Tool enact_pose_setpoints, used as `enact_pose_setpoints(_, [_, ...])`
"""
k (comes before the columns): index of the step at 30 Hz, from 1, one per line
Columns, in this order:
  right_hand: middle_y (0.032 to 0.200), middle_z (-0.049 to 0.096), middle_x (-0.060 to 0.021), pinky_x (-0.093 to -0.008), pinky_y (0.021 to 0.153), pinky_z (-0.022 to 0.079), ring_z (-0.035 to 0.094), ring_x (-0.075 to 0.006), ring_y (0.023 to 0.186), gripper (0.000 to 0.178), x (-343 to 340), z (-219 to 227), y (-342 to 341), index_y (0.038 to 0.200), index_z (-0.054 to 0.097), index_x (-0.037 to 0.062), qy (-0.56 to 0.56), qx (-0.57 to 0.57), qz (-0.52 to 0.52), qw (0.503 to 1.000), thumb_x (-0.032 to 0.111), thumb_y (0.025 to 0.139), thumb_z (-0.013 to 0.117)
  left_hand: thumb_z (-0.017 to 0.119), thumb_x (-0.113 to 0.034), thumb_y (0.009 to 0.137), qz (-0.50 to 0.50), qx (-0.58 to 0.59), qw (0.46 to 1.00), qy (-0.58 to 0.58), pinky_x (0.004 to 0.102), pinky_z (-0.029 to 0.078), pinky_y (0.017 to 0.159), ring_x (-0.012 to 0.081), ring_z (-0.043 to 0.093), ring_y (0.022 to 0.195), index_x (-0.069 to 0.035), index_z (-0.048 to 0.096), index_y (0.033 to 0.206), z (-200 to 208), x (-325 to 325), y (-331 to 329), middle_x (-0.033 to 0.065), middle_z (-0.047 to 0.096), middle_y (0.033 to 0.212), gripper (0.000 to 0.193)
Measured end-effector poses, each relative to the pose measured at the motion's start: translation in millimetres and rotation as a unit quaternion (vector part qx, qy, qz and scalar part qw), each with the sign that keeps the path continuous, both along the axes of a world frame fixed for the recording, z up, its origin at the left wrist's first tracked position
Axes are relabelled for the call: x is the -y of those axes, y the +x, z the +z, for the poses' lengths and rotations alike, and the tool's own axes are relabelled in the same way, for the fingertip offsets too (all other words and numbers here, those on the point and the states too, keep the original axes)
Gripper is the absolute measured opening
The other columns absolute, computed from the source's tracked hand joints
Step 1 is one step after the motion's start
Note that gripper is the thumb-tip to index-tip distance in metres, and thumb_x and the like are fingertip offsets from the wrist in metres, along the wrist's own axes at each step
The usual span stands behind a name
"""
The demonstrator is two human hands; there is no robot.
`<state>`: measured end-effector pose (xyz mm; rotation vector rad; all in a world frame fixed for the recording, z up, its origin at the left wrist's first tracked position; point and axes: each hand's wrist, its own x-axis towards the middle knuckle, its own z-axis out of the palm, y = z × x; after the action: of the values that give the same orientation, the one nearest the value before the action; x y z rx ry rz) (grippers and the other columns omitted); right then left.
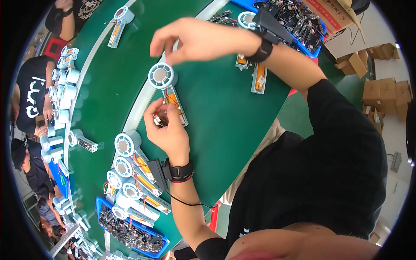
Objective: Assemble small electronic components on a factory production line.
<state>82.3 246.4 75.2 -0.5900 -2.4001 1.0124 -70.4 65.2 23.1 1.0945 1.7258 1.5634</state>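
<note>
Tabletop (216, 125): green, curved, a pale strip (141, 99) running along it; people at work across the far side.
Open-handled unit (164, 80): pale, round head beside the strip, handle pointing back toward my left hand.
Left hand (169, 134): fingers bent closed round a small part (158, 120) with white plugs, right at the handle; how firm the grip is, I cannot tell.
Right hand (195, 41): fingers half open and curled above the round head, nothing seen in them; touching it or just clear, I cannot tell.
Orange insert (172, 99): exposed in the handle among thin wires; a sideways tug by my left fingers could strain a lead.
Small part, risk: might slip or twist, being half hidden by my own knuckles.
Round head, risk: could swing if I press the handle with nothing steadying it.
Row of similar units (131, 190): close by my left wrist; a careless backward sweep could knock them.
Black cable (190, 203): trails from that wrist, might snag.
</note>
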Motion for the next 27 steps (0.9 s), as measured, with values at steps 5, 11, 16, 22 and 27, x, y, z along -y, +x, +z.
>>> enact_pose_setpoints(5, [0.105, 0.073, -0.0145, -0.0447, 0.089, 0.056, 0.069, -0.0322, 0.102, 0.029, -52.2, -47.4, -0.3, 0.118, 0.068, 0.0042, 0.234, 0.103, -0.077, 0.964, 0.007, 0.09, 0.06, 0.069, -0.003, 0.093, -0.015, 0.011, 1.0, -0.018, 0.0215, 0.04, 0.056, 0.0046, 0.05, 0.066, 0.0, 0.063, 0.111, -5.3, 0.3, -2.9, 0.001, 0.063, 0.082, 0.019])
enact_pose_setpoints(11, [0.109, 0.069, -0.0138, -0.0463, 0.087, 0.054, 0.068, -0.0342, 0.102, 0.027, -72.4, -61.2, 16.3, 0.116, 0.069, 0.0047, 0.235, 0.267, -0.082, 0.931, 0.007, 0.09, 0.059, 0.069, -0.004, 0.093, -0.03, 0.012, 0.999, -0.041, 0.0219, 0.04, 0.056, 0.0044, 0.049, 0.066, 0.0, 0.064, 0.112, -6.9, -5.1, -3.4, 0.0002, 0.061, 0.082, 0.02])
enact_pose_setpoints(16, [0.109, 0.071, -0.013, -0.0453, 0.086, 0.055, 0.069, -0.0343, 0.099, 0.029, -62.1, -30.3, 35.3, 0.112, 0.07, 0.0091, 0.201, 0.342, -0.102, 0.912, 0.006, 0.085, 0.059, 0.069, -0.005, 0.093, -0.042, 0.01, 0.998, -0.046, 0.0215, 0.039, 0.058, 0.0045, 0.049, 0.068, 0.0, 0.064, 0.115, -6.2, -12.2, -3.5, 0.0001, 0.061, 0.085, 0.023])
enact_pose_setpoints(22, [0.106, 0.067, -0.0093, -0.0386, 0.072, 0.055, 0.07, -0.0239, 0.08, 0.026, 0.2, -4.4, 17.0, 0.11, 0.07, 0.0048, 0.086, 0.01, -0.041, 0.995, 0.015, 0.087, 0.074, 0.069, -0.003, 0.09, -0.081, -0.001, 0.995, -0.064, 0.0215, 0.041, 0.06, 0.0047, 0.051, 0.07, 0.001, 0.06, 0.122, -8.5, -12.3, -14.7, 0.0012, 0.064, 0.088, 0.032])
enact_pose_setpoints(27, [0.089, 0.069, -0.0076, -0.0338, 0.068, 0.053, 0.068, -0.019, 0.076, 0.021, 30.5, -9.5, -6.3, 0.1, 0.073, 0.0036, -0.056, 0.039, 0.077, 0.995, 0.02, 0.088, 0.076, 0.066, 0.0, 0.089, -0.112, 0.022, 0.992, -0.053, 0.0215, 0.044, 0.065, 0.0068, 0.055, 0.075, 0.001, 0.057, 0.125, -3.6, -10.7, -14.8, 0.0046, 0.066, 0.094, 0.037])
